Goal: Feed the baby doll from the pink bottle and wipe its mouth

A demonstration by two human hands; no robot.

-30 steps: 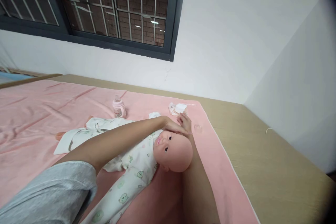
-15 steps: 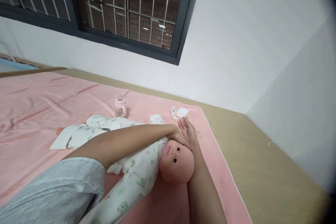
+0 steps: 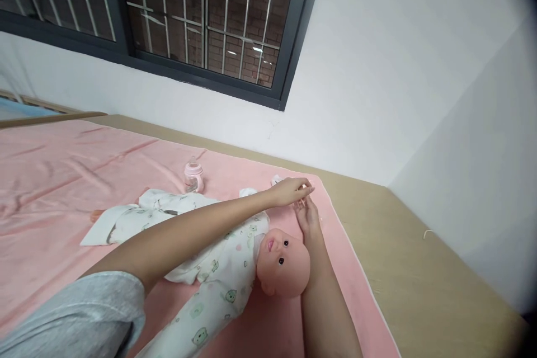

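Note:
A doll [image 3: 283,268] with a bald head lies on its back on a pink blanket [image 3: 54,179], in a white suit printed with green animals. Across its body reaches my left arm. My left hand [image 3: 290,191] is past the doll's head, fingers bent and drawn together at the fingertips of my right hand; what they pinch, if anything, I cannot make out. Palm up, my right hand [image 3: 307,215] rests on the blanket with fingers loosely spread, its forearm against the crown of the doll's head. A small white packet [image 3: 276,179] lies mostly hidden behind my left hand.
A pink-topped baby bottle [image 3: 193,175] with handles stands beyond the doll's legs. The blanket covers part of a tan board surface [image 3: 403,246], which meets the white wall [image 3: 356,67]. Above is a dark-framed barred window [image 3: 205,17].
My left hand has moved from the doll's head, away from me, up to my right hand's fingertips. It now covers most of the white packet. The doll stays in place.

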